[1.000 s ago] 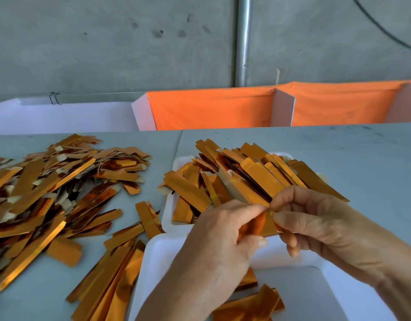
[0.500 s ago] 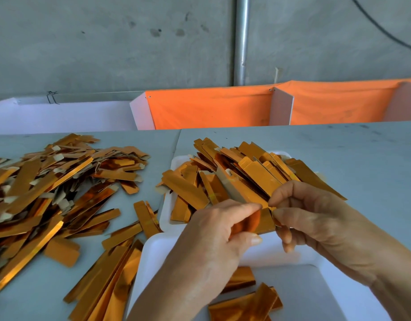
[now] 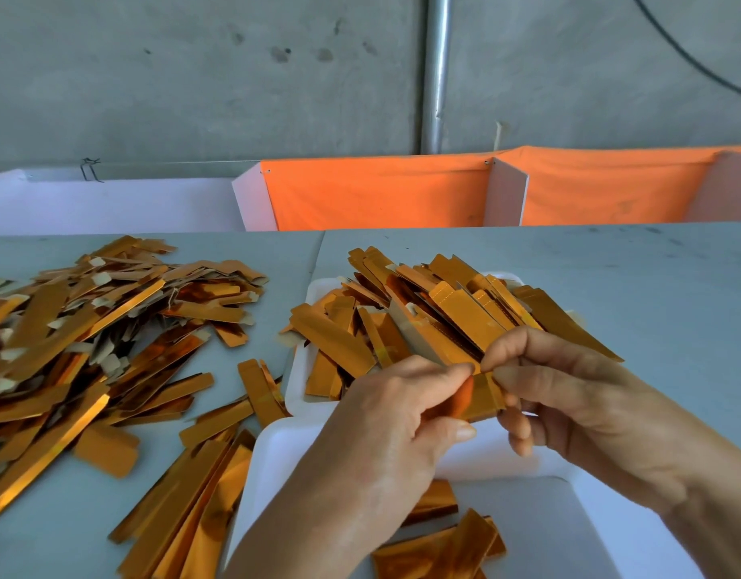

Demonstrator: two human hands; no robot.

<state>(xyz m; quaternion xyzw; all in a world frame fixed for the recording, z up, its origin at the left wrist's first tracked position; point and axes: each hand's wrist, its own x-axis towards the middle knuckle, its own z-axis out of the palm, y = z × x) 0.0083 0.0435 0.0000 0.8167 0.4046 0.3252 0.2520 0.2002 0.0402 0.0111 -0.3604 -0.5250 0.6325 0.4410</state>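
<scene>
You had the loose heap of gold strips spread across the left of the frame, and the stocked far tray at centre, within easy reach. The near tray sat lowest, probably to catch finished pieces. Above its far rim, your left hand and right hand, fingers curled, both pinched one gold strip.

1. Loose heap of gold strips on the left of the grey table.
2. Far white tray piled with a strip stack.
3. Near white tray holds a few folded strips.
4. Orange cloth and white panels behind the table.
5. Metal pipe runs up the concrete wall; black cable top right.
</scene>
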